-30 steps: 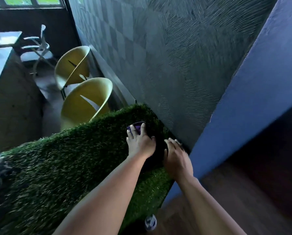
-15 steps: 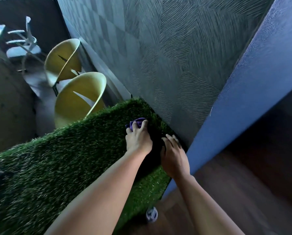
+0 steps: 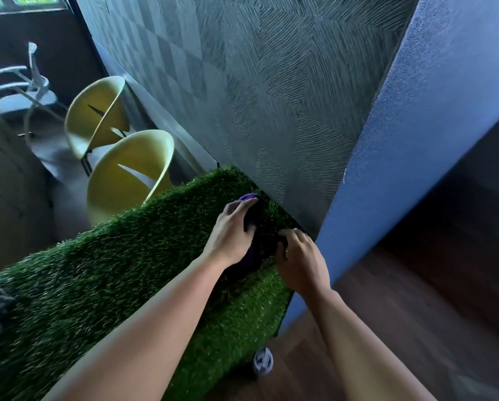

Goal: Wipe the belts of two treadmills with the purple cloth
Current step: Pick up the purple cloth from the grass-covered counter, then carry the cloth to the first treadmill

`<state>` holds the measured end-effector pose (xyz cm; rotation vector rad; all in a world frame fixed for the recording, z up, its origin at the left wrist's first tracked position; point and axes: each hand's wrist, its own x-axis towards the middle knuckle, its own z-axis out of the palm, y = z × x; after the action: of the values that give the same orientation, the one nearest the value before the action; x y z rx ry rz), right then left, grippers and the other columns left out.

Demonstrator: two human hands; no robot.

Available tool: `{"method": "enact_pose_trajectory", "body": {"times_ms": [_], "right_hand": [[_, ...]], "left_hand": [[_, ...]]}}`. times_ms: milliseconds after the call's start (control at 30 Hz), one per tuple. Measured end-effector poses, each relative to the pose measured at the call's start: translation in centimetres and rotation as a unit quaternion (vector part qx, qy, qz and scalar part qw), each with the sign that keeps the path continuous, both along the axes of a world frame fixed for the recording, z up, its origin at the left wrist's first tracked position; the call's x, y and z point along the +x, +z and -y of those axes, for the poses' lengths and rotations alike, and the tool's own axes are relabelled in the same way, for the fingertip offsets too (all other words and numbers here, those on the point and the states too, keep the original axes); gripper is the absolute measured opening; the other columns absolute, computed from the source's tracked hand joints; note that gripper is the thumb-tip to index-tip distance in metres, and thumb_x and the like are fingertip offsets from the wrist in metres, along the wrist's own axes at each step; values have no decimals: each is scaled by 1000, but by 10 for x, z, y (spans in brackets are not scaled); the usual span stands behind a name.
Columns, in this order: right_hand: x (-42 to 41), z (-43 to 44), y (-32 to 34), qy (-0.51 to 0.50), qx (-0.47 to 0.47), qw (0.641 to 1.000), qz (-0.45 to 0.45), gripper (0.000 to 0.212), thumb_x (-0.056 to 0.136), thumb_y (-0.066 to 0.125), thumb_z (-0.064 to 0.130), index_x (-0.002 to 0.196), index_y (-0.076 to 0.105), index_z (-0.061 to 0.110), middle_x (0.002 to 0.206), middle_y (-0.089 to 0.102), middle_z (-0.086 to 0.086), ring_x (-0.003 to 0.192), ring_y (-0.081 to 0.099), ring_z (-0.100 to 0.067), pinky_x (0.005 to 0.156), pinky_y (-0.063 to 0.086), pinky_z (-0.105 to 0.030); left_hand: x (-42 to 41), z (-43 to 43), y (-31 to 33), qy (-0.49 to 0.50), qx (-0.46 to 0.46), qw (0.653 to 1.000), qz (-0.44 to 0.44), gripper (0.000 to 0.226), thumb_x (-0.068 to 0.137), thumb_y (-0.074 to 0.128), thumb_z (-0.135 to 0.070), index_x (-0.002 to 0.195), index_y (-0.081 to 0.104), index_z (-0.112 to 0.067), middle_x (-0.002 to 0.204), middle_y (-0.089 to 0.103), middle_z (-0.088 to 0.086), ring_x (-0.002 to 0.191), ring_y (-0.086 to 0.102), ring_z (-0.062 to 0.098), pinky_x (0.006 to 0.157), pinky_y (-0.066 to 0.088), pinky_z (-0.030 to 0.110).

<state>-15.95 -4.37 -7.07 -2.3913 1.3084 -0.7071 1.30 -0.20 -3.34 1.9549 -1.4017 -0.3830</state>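
The purple cloth (image 3: 250,198) lies on a block covered in green artificial turf (image 3: 103,279), close to the textured grey wall. My left hand (image 3: 232,233) is on top of the cloth with its fingers curled round it; purple shows past the fingertips and below the palm. My right hand (image 3: 301,257) is just to the right, fingers bent down into a dark patch of the turf near the wall corner. What the right fingers touch is hidden in shadow. No treadmill belt is in view.
The grey patterned wall (image 3: 271,96) and a blue wall (image 3: 416,140) close in the right side. Two yellow shell chairs (image 3: 126,175) stand behind the turf block, a white chair (image 3: 25,91) farther back. A caster wheel (image 3: 262,360) shows under the block on the wooden floor.
My left hand has gathered the cloth tighter and turned a little to the right. My right hand's fingers have curled down from flat.
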Motion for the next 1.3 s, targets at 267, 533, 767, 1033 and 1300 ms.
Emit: {"method": "enact_pose_trajectory", "body": {"times_ms": [267,533,767,1033,1300], "right_hand": [[-49,-16,17,-8,-28,999,-28,6,87,62,21,91,63,16,83,65,-4,81,62,-32,66,46,-36],[-170,-42,38,-52,-31,993,-104,10,87,54,26,87,62,19,89,66,-3,87,60,-32,70,48,-36],[-321,-85,62,-122,-22,978,-169,14,91,52,27,86,60,16,97,66,-7,94,63,-34,67,39,-36],[-504,-140,79,-261,2,940,-217,17,94,49,26,94,64,17,99,67,-6,96,66,-35,70,43,-35],[-646,-183,88,-397,38,891,-218,19,93,51,30,96,65,17,103,67,-6,97,65,-33,77,49,-37]], "left_hand": [[-36,-14,21,-92,-3,995,25,58,90,65,-20,143,46,-35,142,47,-2,127,47,18,107,36,28],[-140,-28,38,-189,2,980,57,57,86,68,-15,140,51,-24,139,52,5,126,50,19,107,32,23],[-284,-35,46,-272,-7,960,60,56,86,66,-11,139,52,-19,135,55,8,123,51,25,102,31,22],[-468,-40,52,-392,-33,918,44,57,83,69,-9,137,54,-17,134,56,9,122,53,23,97,28,14],[-634,-25,52,-504,-33,862,42,59,83,68,-18,139,51,-30,136,52,1,122,53,20,107,40,34]]}}
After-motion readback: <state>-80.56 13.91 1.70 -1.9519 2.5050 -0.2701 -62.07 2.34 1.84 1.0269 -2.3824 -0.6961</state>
